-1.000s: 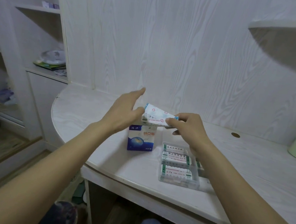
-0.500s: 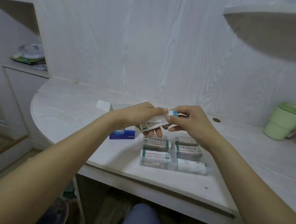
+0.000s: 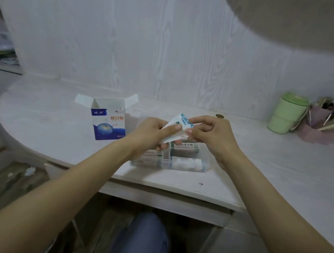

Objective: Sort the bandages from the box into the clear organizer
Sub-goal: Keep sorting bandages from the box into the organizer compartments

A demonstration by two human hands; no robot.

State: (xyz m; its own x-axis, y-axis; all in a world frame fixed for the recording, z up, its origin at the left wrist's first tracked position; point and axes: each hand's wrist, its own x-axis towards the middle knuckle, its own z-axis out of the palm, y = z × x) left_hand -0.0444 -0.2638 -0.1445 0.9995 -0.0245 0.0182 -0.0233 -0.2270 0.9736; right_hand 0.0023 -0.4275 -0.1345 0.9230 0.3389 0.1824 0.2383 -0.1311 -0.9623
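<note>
Right now, both hands: they hold a small sheaf of wrapped bandages (image 3: 177, 130) between them, in the air just above the far side of the clear organizer (image 3: 186, 165).
Left hand (image 3: 150, 135): its thumb lies flat on top of the sheaf and its fingers curl beneath, a firm grip on the near end.
Right hand (image 3: 212, 134): its fingertips (image 3: 189, 131) pinch the far end of the same sheaf.
Step in hand: by my reading, squaring or splitting the sheaf before it goes into a compartment.
Doing it well: keep the left hand's grip steady and let the right hand's fingers fan or peel; a loose pinch could spill thin wrappers over the tabletop (image 3: 49, 118). Lower the sheaf flat and lengthwise, so that it lies level with the packs already stowed.
Organizer: it sits on the tabletop near the front edge, with several packs in its compartments; which one is free I cannot tell.
Box (image 3: 109, 120): it stands upright to the left of the hands, flaps open, well apart from the organizer.
Hidden: the left wrist covers the organizer's left compartments; the box's inside is not visible, so what remains in it is unknown.
Hard to make out: the number of bandages in the sheaf; print on the packs is blurred.
</note>
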